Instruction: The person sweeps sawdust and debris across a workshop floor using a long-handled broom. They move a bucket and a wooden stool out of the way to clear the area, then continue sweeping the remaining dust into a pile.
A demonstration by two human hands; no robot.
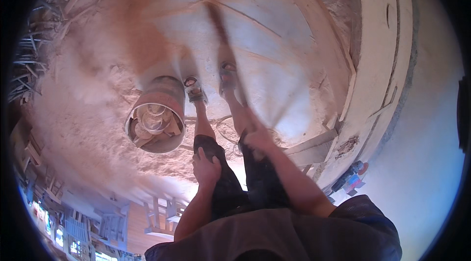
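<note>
At 9 o'clock a reddish-brown, open-topped metal drum (163, 89) lies near the left foot (194, 92), its pale-rimmed mouth turned toward the wearer, with light wood offcuts and round pieces inside. At 7 o'clock the bare left hand (205, 166) rests on the left knee in dark cropped trousers, back of the hand up and forearm slanting in from below; its fingers are loosely spread and grip no tool. The long, thin, dark stick (220, 30) runs from the right hand toward 12 o'clock, over the dusty, pale floor (91, 97); its far end is too blurred to identify. The step in hand looks like sweeping or stirring dust, and the next move would call for a low, controlled stroke clear of the feet. Between 4 and 5 o'clock the bare right hand (260, 139) reaches forward past the right knee, forearm angled inward; its fingers seem curled around the stick, though blur hides the exact grip. Long, cream-coloured wooden boards (379, 40) curve along 2 o'clock.
</note>
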